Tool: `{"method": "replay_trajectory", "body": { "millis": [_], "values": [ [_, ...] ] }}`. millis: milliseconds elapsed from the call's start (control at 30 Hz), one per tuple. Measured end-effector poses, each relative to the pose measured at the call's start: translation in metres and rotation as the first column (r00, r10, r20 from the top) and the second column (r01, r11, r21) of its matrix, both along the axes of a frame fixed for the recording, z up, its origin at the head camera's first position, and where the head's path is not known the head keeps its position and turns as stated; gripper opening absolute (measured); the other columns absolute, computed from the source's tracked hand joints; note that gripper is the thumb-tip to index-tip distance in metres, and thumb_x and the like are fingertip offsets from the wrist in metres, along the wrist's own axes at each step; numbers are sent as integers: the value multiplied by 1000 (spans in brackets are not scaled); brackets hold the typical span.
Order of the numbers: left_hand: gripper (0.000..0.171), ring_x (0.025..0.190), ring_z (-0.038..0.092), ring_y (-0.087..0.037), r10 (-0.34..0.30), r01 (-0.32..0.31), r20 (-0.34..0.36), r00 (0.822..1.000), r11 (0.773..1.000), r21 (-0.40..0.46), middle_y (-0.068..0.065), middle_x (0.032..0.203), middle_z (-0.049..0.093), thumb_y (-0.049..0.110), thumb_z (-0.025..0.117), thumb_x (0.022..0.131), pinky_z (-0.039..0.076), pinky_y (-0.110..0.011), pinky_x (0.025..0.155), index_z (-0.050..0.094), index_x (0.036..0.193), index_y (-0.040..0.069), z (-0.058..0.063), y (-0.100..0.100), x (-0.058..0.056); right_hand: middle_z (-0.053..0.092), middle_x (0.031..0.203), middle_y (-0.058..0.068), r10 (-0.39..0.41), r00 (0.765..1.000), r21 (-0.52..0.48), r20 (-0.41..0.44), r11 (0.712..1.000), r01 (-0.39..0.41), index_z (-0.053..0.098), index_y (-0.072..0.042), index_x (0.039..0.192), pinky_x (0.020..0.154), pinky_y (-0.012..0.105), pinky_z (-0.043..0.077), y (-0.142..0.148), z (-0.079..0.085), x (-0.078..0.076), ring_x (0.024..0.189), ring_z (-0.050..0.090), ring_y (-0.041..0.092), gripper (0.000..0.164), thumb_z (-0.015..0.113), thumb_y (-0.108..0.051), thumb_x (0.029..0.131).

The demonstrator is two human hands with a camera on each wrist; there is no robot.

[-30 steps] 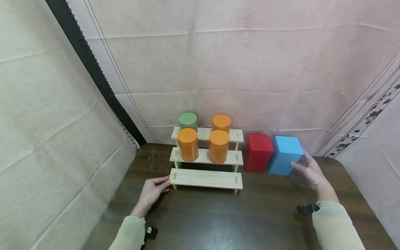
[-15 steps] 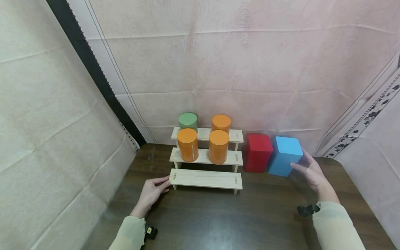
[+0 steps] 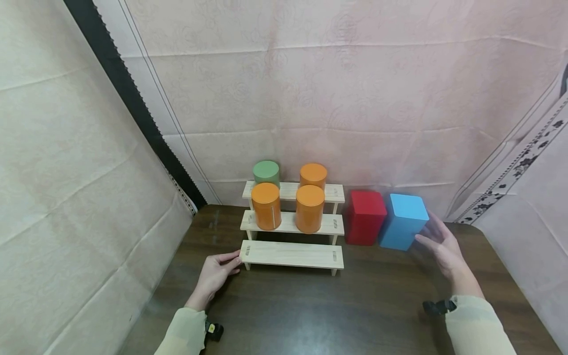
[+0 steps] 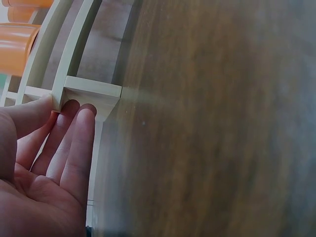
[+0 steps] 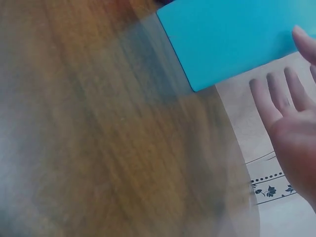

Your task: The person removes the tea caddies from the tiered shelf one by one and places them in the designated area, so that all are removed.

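A three-step pale wooden display rack [image 3: 293, 254] stands on the table. With thumb above and fingertips beneath, my left hand [image 3: 213, 273] pinches the left end of its lowest step. In the left wrist view, the left hand's fingers [image 4: 81, 143] lie at the underside of that end. My right hand [image 3: 447, 249] is at the right side of a blue box [image 3: 404, 222]. The right wrist view shows its fingers [image 5: 266, 101] extended and spread, with the thumb close over the box's face. A red box [image 3: 366, 217] stands upright just left of the blue one.
Two orange canisters, one left [image 3: 266, 207] and one right [image 3: 309, 209], stand on the middle step. A green canister [image 3: 266, 171] and another orange one [image 3: 313, 172] are on the top step. A pale cloth [image 3: 346, 98] hangs behind the dark wooden table [image 3: 310, 310].
My right hand has eased slightly away from the blue box, its thumb coming off the front edge. The left hand keeps its pinch on the rack.
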State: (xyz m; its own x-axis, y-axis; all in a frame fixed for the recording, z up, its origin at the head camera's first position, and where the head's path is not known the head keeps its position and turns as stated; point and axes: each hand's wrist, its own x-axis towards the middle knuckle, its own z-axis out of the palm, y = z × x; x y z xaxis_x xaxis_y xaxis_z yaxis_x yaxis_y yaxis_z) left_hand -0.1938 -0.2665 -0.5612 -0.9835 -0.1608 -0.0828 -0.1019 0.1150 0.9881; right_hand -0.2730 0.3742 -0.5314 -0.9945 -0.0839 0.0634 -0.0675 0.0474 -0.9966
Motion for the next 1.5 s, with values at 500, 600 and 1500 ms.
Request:
{"method": "replay_trajectory", "body": {
  "millis": [500, 600, 1500],
  "values": [
    [29, 101, 76, -19, -5, 5, -7, 1000, 1000, -6, -24, 136, 69, 2, 77, 99, 67, -34, 81, 75, 127, -6, 1, 1, 1, 70, 130, -13, -308, 951, -271, -27, 918, 289, 49, -14, 161, 93, 11, 55, -10, -4, 35, 115, 68, -2, 66, 69, 5, 102],
    [30, 101, 76, -19, -4, 4, -5, 1000, 1000, -3, -23, 136, 69, 3, 77, 99, 67, -33, 80, 75, 127, -6, 1, 0, 0, 73, 124, -13, -346, 938, -302, -12, 896, 326, 55, -13, 156, 92, 13, 56, -15, -2, 40, 112, 70, -1, 59, 68, 6, 102],
    [29, 102, 76, -19, -14, 14, 1, 1000, 1000, -8, -21, 135, 70, 2, 76, 100, 67, -32, 81, 75, 128, -4, -3, -2, -1, 79, 113, 0, -534, 841, -317, -88, 815, 484, 68, 7, 135, 82, 16, 61, -63, 22, 62, 104, 74, 11, 37, 67, 14, 98]
  ]
}}
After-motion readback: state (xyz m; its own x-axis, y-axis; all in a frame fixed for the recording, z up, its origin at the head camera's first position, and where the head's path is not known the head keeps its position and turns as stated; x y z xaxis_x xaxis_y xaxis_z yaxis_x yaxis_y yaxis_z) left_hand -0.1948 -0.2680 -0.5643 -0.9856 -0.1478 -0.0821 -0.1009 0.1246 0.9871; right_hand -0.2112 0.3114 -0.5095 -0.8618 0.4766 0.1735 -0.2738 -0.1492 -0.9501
